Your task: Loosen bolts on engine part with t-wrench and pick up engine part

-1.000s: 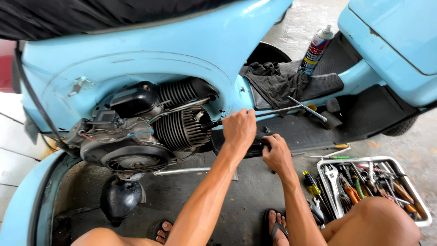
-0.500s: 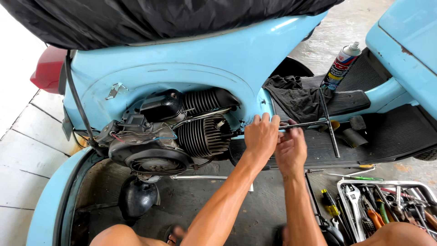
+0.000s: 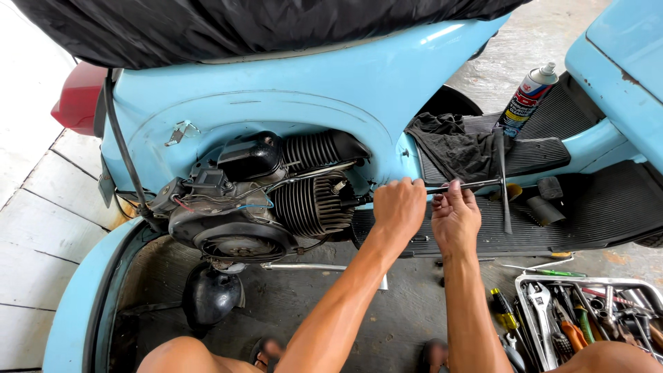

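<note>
One long black T-handle wrench [image 3: 483,184]

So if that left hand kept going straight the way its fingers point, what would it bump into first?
Most likely the light blue scooter body just above the finned engine cylinder. The left hand points up and away, fingers at the long T-handle wrench. Depth is hard to judge here.

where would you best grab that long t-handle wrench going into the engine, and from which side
Grip the T-handle wrench at its crossbar, coming from the footboard side. The shaft runs level toward the cylinder, and the bar crosses it at the free end, likely giving turning leverage. The left hand and right hand sit on the shaft nearer the engine.
</note>
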